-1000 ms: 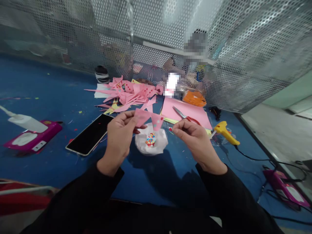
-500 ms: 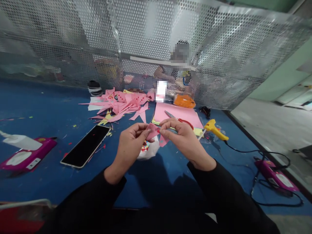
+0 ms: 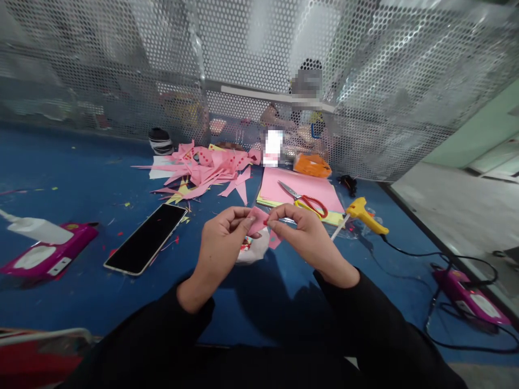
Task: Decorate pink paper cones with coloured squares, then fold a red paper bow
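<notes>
Held up over the blue table, a folded piece of pink paper [image 3: 257,220] is pinched between the thumb and fingers of my left hand [image 3: 219,246]. My right hand [image 3: 308,240] pinches at a small red piece [image 3: 265,222] against the paper's right side. Part of the pink paper hangs below the right fingertips. Beneath my hands lies a white bag [image 3: 256,252] with small colourful bits in it, partly covered by my left hand.
Behind my hands, scissors [image 3: 304,199] lie on stacked pink and yellow paper [image 3: 275,183]. A yellow glue gun [image 3: 367,216] is at right, its cord reaching a purple power strip [image 3: 470,297]. At left are a phone [image 3: 148,237] and pink paper strips [image 3: 211,170]. Perforated mesh stands behind.
The view has shifted slightly. Both hands stay close together at the pink paper, and my right hand has drawn slightly lower, leaving more of the scissors visible.
</notes>
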The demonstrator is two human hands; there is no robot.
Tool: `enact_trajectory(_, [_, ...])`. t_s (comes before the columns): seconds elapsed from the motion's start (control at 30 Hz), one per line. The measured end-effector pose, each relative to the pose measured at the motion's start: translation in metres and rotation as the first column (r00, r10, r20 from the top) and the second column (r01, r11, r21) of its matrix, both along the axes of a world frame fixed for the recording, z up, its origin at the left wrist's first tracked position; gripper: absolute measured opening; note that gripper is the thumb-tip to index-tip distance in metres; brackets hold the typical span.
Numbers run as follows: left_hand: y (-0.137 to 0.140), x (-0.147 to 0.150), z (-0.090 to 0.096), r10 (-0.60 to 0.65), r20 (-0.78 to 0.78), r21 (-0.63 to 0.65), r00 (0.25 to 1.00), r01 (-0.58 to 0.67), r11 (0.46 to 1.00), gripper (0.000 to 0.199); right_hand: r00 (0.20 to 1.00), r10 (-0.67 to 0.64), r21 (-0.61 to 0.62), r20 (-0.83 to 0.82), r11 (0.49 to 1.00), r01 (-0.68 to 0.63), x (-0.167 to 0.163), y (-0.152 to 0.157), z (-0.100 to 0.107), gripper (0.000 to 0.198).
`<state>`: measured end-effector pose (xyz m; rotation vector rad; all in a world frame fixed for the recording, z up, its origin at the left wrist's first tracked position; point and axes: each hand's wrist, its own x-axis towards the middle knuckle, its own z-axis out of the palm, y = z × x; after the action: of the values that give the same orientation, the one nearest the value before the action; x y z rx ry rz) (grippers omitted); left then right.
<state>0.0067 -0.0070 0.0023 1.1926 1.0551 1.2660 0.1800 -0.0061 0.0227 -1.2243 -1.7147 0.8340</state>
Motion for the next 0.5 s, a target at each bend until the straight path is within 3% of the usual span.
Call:
enact_trajectory(0.17, [-0.0008, 0.0011, -0.0013, -0.022, 0.008, -0.025, 1.000, 0.022, 0.999, 0.034, 0.999, -0.045, -0.017, -0.022, 0.999, 0.044, 0.0016, -0.0014, -0.0008, 0.012])
enact_trajectory(0.3, [-0.0020, 0.0015, -0.0008, 0.012, 0.024, 0.028, 1.000, -0.012, 1.000, 0.047, 0.995, -0.071, -0.020, -0.064, 0.997, 0.070, 0.0049, -0.0012, 0.0011, 0.012])
enact_trajectory(0.5, [-0.0033, 0.0011, -0.0028, -0.022, 0.008, 0.155, 1.000, 0.020, 0.988, 0.027, 0.994, -0.085, -0.041, -0.071, 0.996, 0.082, 0.0062, -0.0016, 0.0033, 0.012])
